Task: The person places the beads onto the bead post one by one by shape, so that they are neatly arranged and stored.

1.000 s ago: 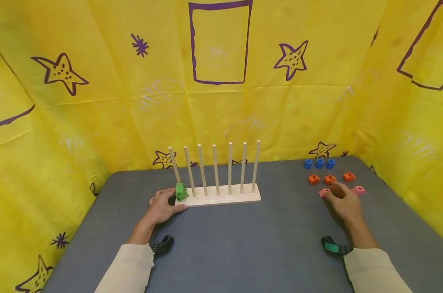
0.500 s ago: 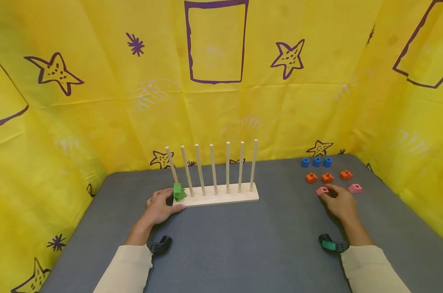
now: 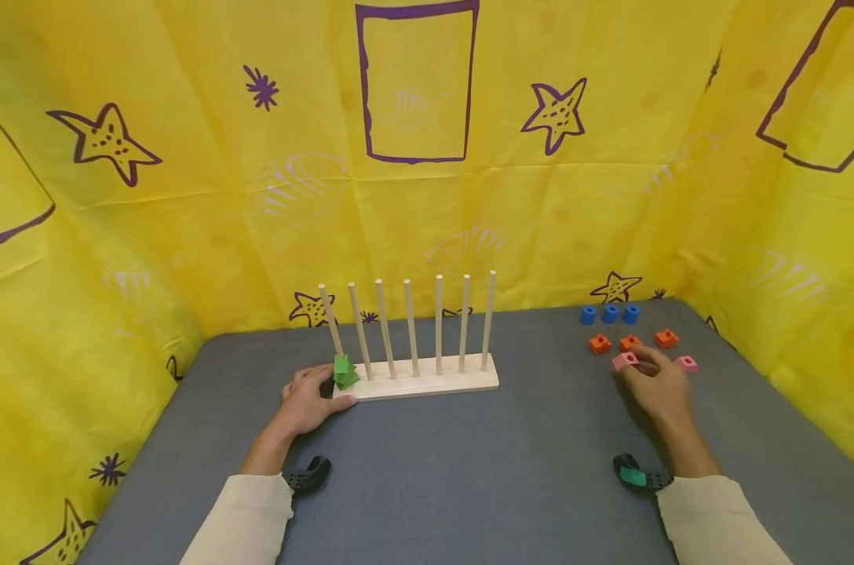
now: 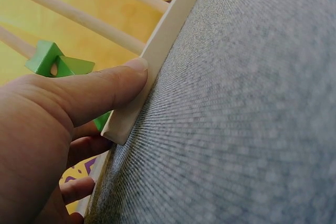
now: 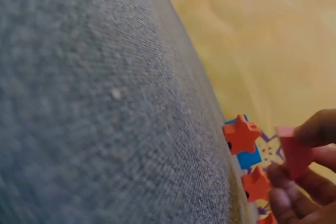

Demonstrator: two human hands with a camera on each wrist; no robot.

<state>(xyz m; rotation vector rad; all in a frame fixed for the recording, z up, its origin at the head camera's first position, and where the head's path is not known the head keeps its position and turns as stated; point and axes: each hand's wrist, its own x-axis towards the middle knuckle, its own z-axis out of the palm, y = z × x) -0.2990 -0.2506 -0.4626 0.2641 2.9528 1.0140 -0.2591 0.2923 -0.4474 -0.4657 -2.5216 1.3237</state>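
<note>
My left hand [image 3: 308,402] grips the left end of a wooden peg stand [image 3: 427,384]. In the left wrist view the thumb [image 4: 123,80] presses on the stand's front edge, with other fingers at its end. Green blocks [image 3: 344,372] are stacked low on the leftmost peg, their outlines turned against each other. Over at the right, my right hand [image 3: 662,392] pinches a pink block [image 3: 624,360] with a hole in it. This pink block [image 5: 295,153] appears raised off the table in the right wrist view, between thumb and fingers.
Right of my right hand lies a second pink block [image 3: 687,363]. Beyond are three orange star-shaped blocks [image 3: 666,338] in a row, then three blue blocks [image 3: 610,314]. The grey table [image 3: 469,471] ends at a yellow patterned cloth [image 3: 413,204] at the back and sides.
My right hand has taken hold of the pink block and raised it slightly, tilting it. The left hand stays on the stand. The head view has shifted a little.
</note>
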